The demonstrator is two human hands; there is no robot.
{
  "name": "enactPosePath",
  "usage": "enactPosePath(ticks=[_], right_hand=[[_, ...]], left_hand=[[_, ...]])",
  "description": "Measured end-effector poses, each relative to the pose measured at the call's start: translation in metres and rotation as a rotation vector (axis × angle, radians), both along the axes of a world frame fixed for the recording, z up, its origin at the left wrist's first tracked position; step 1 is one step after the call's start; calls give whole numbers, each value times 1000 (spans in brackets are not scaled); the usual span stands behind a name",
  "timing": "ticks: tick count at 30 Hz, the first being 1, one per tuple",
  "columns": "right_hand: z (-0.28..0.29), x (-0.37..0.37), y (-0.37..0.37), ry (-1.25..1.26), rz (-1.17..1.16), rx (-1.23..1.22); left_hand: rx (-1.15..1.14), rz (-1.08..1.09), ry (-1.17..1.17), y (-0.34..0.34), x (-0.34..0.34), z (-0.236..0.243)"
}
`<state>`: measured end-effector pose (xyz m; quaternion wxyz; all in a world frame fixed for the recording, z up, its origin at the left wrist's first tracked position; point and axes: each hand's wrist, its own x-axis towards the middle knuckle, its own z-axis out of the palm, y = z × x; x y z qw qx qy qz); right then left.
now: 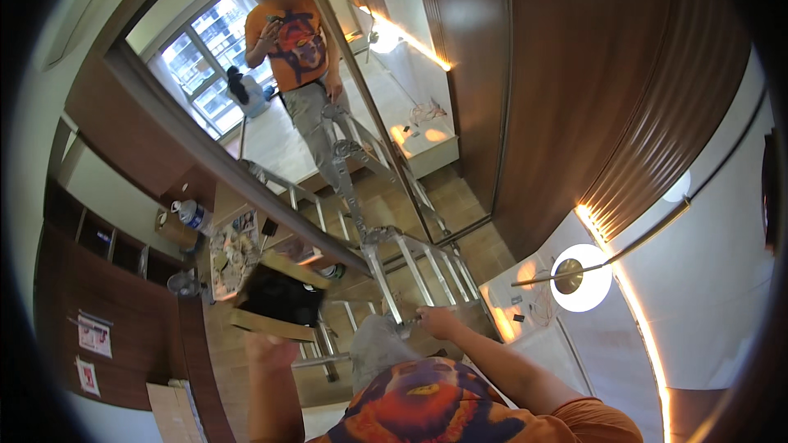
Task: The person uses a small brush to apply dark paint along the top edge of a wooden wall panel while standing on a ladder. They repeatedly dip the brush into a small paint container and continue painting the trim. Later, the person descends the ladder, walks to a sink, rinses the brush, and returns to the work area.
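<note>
An open brown cardboard box (253,320) with a black inside is held up in front of me at the lower left. My left hand (272,349) is closed on its near edge, with the fingers partly behind it. Beside the rails of an aluminium stepladder (400,283), my right hand (441,322) is lowered with its fingers curled. What those fingers hold, if anything, is too small to make out. A large mirror (382,107) ahead reflects a person in an orange T-shirt at the ladder, one hand raised to the chest.
Brown wood panels (566,74) rise at the right, beside a lit strip and a round white lamp (581,277) on a brass arm. At the left stand a cluttered tabletop (232,254), a large bottle (190,215) and dark shelves (98,238). Cardboard sheets (174,410) lean below.
</note>
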<state>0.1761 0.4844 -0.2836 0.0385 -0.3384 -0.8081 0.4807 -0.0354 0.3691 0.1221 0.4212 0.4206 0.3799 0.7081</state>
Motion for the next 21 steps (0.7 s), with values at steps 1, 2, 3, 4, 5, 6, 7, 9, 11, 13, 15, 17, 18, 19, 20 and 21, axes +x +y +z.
enactPosePath(ticks=[1, 2, 3, 4, 5, 6, 7, 9, 11, 13, 15, 17, 18, 19, 20, 21], right_hand=[[-2, -4, 2, -18, -48, 12], [-3, -8, 2, -84, -136, 2], [-5, -15, 2, -163, -214, 17], [-7, -27, 6, -233, -163, -10], [-10, -38, 4, -321, -108, -21], [-15, -50, 7, -423, -60, -60], [-22, -58, 8, -469, -16, -28], [-37, -69, 2, -585, 66, -32], [-55, -76, -6, -741, -20, -38], [-65, -82, -17, -785, -216, -66], [-65, -90, -27, -721, -587, -129], [-52, -100, -31, -621, -1040, -288], [-42, -107, -30, -576, -1149, -242], [-31, -112, -28, -576, -1236, -286], [-22, -115, -22, -566, -1290, -304], [-13, -116, -18, -557, -1322, -352]], left_hand=[[-90, -102, 5, 22, -8, 2], [-164, -173, -18, 48, -17, 4], [-130, -227, 19, 81, -27, 3], [-102, -315, 17, 114, -39, 7], [-80, -410, 9, 147, -51, 8], [-142, -497, -37, 182, -65, 10], [-212, -588, -84, 216, -78, 11], [-345, -763, -70, 284, -101, 13], [-453, -918, 55, 350, -119, 20], [-449, -1111, 201, 420, -120, 28], [-355, -1189, 387, 481, -108, 38], [-255, -1312, 304, 532, -91, 43], [-157, -1325, 301, 555, -82, 42], [-120, -1362, 426, 580, -75, 47], [-126, -1345, 382, 594, -72, 47], [-134, -1354, 269, 604, -71, 44]])
